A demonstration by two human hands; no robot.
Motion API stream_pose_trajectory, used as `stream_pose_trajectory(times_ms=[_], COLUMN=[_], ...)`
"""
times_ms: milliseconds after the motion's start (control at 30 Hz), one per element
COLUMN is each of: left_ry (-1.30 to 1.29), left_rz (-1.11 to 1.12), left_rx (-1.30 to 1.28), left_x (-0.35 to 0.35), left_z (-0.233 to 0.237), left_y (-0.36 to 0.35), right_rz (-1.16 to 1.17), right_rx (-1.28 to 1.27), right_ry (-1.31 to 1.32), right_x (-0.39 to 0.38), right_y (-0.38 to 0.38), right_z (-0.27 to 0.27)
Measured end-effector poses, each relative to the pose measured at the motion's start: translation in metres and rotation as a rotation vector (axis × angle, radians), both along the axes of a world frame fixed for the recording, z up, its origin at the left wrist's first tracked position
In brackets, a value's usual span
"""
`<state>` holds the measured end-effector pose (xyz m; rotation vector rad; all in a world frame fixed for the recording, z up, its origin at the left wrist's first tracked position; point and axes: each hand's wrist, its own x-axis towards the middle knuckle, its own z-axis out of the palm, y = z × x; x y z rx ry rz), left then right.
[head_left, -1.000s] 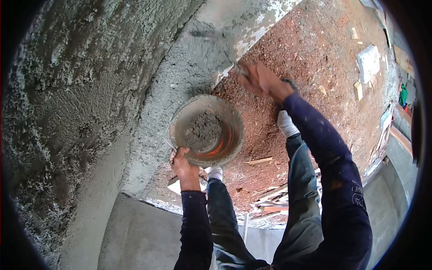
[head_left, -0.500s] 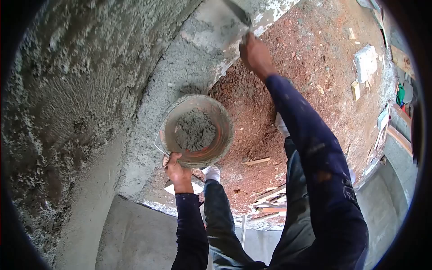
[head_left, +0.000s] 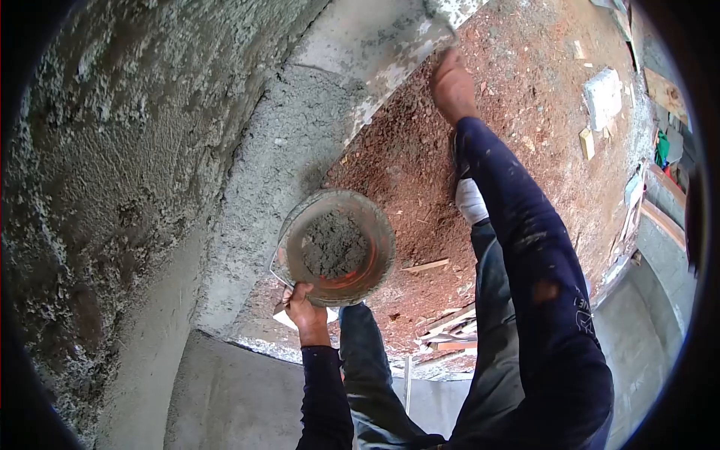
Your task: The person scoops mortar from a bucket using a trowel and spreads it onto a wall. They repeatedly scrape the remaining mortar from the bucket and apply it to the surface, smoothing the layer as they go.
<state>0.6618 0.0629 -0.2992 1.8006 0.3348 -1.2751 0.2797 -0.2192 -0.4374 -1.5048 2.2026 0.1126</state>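
Note:
My left hand (head_left: 307, 315) grips the lower left rim of a round bucket (head_left: 384, 251), its fingers closed on the edge. Grey wet mortar (head_left: 334, 244) lies in the bottom of the bucket. At the upper middle, my right hand (head_left: 453, 88) is closed around the handle of a trowel (head_left: 444, 26), whose blade is blurred and hard to make out at the edge of a concrete strip. Rough fresh mortar (head_left: 289, 120) covers the strip between the bucket and a smoother grey part (head_left: 345, 37).
A rough plastered wall (head_left: 112, 172) rises on the left. Reddish rubble soil (head_left: 517, 90) spreads to the right, with a white block (head_left: 604, 99) and a small wood piece (head_left: 586, 142). Wood scraps (head_left: 454, 330) lie near my legs; one foot (head_left: 470, 201) is on the soil.
My right hand and the trowel have moved a little right and down. The bucket, with my left hand on it, has shifted down and slightly right. More of my foot shows.

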Motion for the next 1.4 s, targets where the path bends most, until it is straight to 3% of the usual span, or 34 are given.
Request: stream_pose_trajectory(times_ms=[67, 100, 167, 233, 267, 333, 367, 500, 533, 600, 633, 700, 767, 867, 900, 1133, 1200, 1400], left_ry=[-0.006, -0.022, -0.045, -0.059, -0.058, -0.036, -0.037, -0.029, -0.008, 0.011, -0.017, -0.105, -0.107, -0.151, -0.152, -0.128, -0.085, 0.156], left_rz=[0.000, -0.034, -0.057, -0.085, -0.083, 0.004, 0.005, -0.029, -0.014, 0.011, -0.046, -0.084, -0.083, -0.072, -0.064, -0.024, 0.036, 0.080], left_rx=[-0.007, -0.023, -0.035, -0.032, -0.030, -0.040, -0.033, -0.035, -0.021, -0.038, -0.056, -0.067, -0.043, -0.045, -0.042, -0.043, -0.025, -0.013], left_x=[0.000, 0.000, -0.001, -0.004, -0.008, -0.014, -0.017, -0.004, -0.001, 0.003, 0.008, 0.009, 0.015, 0.018, 0.017, 0.005, -0.001, -0.005], left_z=[-0.002, -0.006, -0.007, -0.006, -0.003, 0.009, 0.015, 0.017, 0.016, 0.013, 0.010, 0.011, 0.009, 0.013, 0.012, 0.001, -0.003, -0.031], left_y=[0.004, 0.008, 0.014, 0.014, 0.008, -0.001, -0.005, 0.001, 0.000, 0.004, 0.009, 0.014, 0.018, 0.010, 0.004, -0.026, -0.036, -0.054], right_rz=[-0.444, -0.172, 0.292, 0.367, 0.368, 0.157, 0.216, 0.069, 0.071, 0.019, 0.233, 0.212, 0.401, 0.190, 0.167, 0.260, 0.242, 0.505], right_rx=[0.011, 0.093, -0.145, 0.208, 0.211, -0.062, -0.013, 0.065, 0.060, 0.294, -0.059, 0.040, 0.210, 0.351, 0.276, 0.248, 0.104, -0.107], right_ry=[-0.276, -0.106, 0.089, -0.295, -0.295, -0.496, -0.379, -0.361, -0.370, -0.464, -0.525, -0.578, -0.504, -0.763, -0.701, -0.606, -0.601, -0.617], right_x=[0.003, 0.023, 0.063, 0.097, 0.097, 0.102, 0.086, 0.004, 0.013, 0.030, 0.049, 0.108, 0.133, 0.127, 0.124, 0.090, 0.085, 0.084], right_y=[0.005, 0.017, 0.075, 0.067, 0.070, 0.077, 0.072, 0.080, 0.079, 0.075, 0.089, 0.061, 0.029, 0.022, 0.027, 0.034, 0.055, 0.134], right_z=[-0.009, 0.000, -0.071, 0.013, 0.005, -0.016, -0.005, 0.018, 0.020, 0.020, -0.018, -0.043, -0.025, -0.023, -0.030, 0.008, 0.024, 0.116])
